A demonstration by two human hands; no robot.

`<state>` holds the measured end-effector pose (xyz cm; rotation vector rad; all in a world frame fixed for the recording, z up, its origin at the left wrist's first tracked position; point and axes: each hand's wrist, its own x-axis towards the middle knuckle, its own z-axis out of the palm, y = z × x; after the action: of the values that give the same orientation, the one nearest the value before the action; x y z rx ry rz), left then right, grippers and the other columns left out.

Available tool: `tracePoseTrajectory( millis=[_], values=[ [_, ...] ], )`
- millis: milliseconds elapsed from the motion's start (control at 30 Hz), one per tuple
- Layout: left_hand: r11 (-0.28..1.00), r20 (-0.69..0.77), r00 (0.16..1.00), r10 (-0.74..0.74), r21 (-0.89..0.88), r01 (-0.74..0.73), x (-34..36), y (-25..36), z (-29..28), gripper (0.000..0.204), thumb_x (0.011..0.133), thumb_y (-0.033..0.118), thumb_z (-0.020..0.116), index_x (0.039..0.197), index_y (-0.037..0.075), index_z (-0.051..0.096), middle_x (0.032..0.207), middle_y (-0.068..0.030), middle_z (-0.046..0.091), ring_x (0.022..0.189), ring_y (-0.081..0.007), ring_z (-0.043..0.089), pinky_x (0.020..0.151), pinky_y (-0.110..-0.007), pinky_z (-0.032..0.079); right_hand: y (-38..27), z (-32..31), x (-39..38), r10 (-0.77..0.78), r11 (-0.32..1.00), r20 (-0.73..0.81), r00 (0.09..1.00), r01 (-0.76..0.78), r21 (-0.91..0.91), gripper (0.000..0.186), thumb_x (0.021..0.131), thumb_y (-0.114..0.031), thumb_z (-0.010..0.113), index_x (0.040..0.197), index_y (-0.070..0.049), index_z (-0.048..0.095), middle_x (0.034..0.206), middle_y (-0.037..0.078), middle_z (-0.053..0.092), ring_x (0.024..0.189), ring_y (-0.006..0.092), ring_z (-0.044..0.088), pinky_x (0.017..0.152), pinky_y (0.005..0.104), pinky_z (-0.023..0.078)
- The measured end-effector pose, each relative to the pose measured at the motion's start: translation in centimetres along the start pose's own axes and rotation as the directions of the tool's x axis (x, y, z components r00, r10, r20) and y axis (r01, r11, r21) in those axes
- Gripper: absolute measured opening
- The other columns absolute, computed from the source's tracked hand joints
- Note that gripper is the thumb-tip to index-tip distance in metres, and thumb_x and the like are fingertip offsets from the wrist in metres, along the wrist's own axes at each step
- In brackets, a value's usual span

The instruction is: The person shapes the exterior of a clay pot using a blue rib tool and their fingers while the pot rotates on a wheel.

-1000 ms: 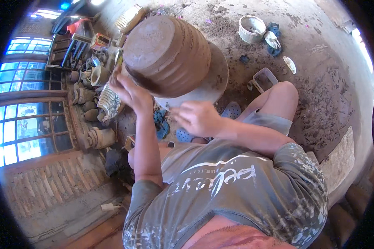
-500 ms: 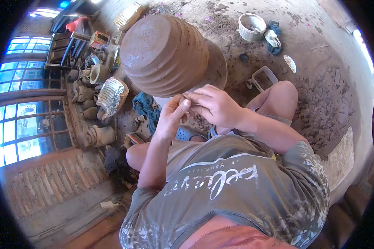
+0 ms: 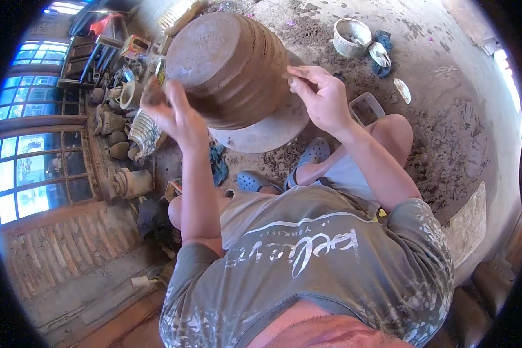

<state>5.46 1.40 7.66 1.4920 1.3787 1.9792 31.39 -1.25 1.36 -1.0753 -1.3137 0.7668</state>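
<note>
A large ribbed brown clay pot [image 3: 238,69] rests bottom-up on a round pale slab [image 3: 255,139] in front of me. My left hand [image 3: 171,110] is raised at the pot's left side; its fingers are blurred, with dark brown at their tips, and I cannot tell what, if anything, they hold. My right hand [image 3: 319,95] is at the pot's right side, fingers pinched against its wall; what is between the fingertips is too small to make out.
Pots and vessels [image 3: 127,180] crowd the left below windows [image 3: 32,185]. A white bucket [image 3: 345,46], blue cloth [image 3: 383,64], plastic tub [image 3: 368,104] and oval white piece [image 3: 403,90] lie rightward. Wet clay [image 3: 441,162] covers floor beside my right knee [image 3: 394,133]. Blue clogs [image 3: 255,180] are below.
My hands, together below the pot half a second ago, have parted and risen: the left to the pot's left side, the right up to its right wall.
</note>
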Motion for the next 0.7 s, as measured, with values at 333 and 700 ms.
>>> tracePoseTrajectory(
  millis=[333,700],
  values=[
    [0.993,0.090,0.996,-0.028,0.118,0.017,3.3,-2.5,1.3,0.074,0.089,0.011,0.086,0.142,-0.010,0.040,0.142,-0.0230,0.056,0.131,-0.0291,0.055,0.118,-0.042,0.038,2.4,2.1,1.8,-0.210,0.976,-0.019,0.977,0.209,-0.058,0.020,0.088,-0.007,0.085,0.105,0.003,0.080,0.100,0.016,0.078,0.087,0.0223,0.078,0.077,0.0320,0.061],
    [0.982,0.397,0.917,-0.047,-0.150,0.115,7.1,-3.6,-0.9,0.068,0.085,0.018,0.080,0.141,-0.007,0.050,0.154,-0.0274,0.054,0.142,-0.0346,0.053,0.124,-0.049,0.037,2.3,2.5,1.5,-0.123,0.988,0.094,0.988,0.131,-0.079,0.029,0.080,-0.015,0.096,0.079,0.002,0.073,0.081,0.009,0.076,0.073,0.0113,0.072,0.067,0.0282,0.059]
  ],
)
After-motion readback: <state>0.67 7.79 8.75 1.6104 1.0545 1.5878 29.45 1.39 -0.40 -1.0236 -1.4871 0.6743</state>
